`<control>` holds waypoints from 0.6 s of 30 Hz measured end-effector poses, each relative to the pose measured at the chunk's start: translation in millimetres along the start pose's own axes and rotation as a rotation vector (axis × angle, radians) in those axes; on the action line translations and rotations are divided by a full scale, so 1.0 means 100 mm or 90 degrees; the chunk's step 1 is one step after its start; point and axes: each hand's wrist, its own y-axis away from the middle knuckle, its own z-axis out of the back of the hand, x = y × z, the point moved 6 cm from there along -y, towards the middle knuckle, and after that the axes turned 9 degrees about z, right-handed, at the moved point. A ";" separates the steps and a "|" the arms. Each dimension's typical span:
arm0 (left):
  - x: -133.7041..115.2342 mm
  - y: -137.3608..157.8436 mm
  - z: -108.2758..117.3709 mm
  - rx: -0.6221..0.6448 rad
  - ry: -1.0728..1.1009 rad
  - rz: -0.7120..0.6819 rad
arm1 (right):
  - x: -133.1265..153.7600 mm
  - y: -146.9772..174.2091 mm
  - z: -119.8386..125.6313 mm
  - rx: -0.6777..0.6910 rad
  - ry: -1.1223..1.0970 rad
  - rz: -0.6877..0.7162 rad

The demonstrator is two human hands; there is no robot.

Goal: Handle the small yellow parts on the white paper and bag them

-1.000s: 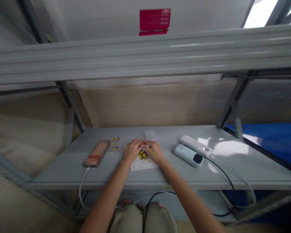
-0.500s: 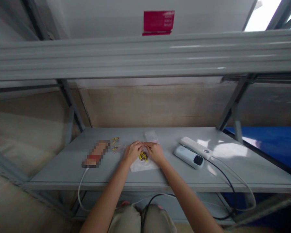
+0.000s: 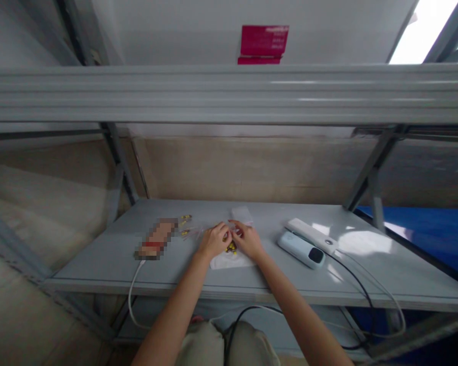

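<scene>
On the grey shelf, my left hand [image 3: 215, 240] is closed, with its fingers curled over a pile of small yellow-and-dark pieces [image 3: 232, 249]. My right hand [image 3: 249, 241] faces it, thumb and fingers bent together close to the left fingertips. Whatever lies between the fingertips is too small and partly covered to make out. Under the pile and both hands is a whitish sheet or bag [image 3: 227, 262]. Just behind the hands lies a stack of clear plastic bags [image 3: 242, 214]. Left of my left hand are thin clear strips or bags [image 3: 194, 233] and several loose yellow pieces [image 3: 185, 217].
A pixelated phone-like object [image 3: 158, 239] with a white cable [image 3: 130, 290] lies left. To the right are a light-blue device [image 3: 301, 249] and a long white device [image 3: 309, 234] with cables. An upper shelf beam [image 3: 229, 96] crosses above; a pink label [image 3: 264, 40] hangs there.
Both hands have shifted slightly; my left fingers now reach down over the pile and cover more of it. My right index finger is more raised. The whole view has moved a little.
</scene>
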 end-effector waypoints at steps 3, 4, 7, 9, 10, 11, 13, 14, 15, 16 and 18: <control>-0.02 -0.01 0.02 -0.003 0.029 -0.009 | -0.11 -0.03 -0.03 -0.026 -0.118 -0.018; 0.01 -0.02 0.05 -0.024 0.045 0.002 | -0.16 -0.05 -0.03 -0.042 -0.178 -0.037; 0.19 -0.08 0.10 -0.120 0.150 0.081 | -0.28 -0.07 -0.04 -0.084 -0.350 -0.089; 0.37 -0.13 0.04 -0.136 0.282 0.170 | -0.30 -0.08 -0.05 -0.088 -0.422 -0.103; 0.45 -0.15 -0.04 -0.109 0.367 0.217 | -0.29 -0.08 -0.05 -0.085 -0.447 -0.108; 0.51 -0.17 -0.14 -0.062 0.456 0.260 | -0.28 -0.08 -0.06 -0.080 -0.467 -0.112; 0.57 -0.18 -0.30 0.040 0.615 0.327 | -0.26 -0.07 -0.08 -0.071 -0.498 -0.119; 0.58 -0.18 -0.34 0.069 0.675 0.352 | -0.24 -0.07 -0.09 -0.068 -0.512 -0.120; 0.58 -0.17 -0.36 0.078 0.723 0.377 | -0.23 -0.06 -0.09 -0.065 -0.525 -0.121; 0.59 -0.15 -0.36 0.073 0.765 0.401 | -0.22 -0.06 -0.10 -0.061 -0.539 -0.119; 0.58 -0.12 -0.34 0.068 0.836 0.435 | -0.19 -0.06 -0.11 -0.048 -0.569 -0.110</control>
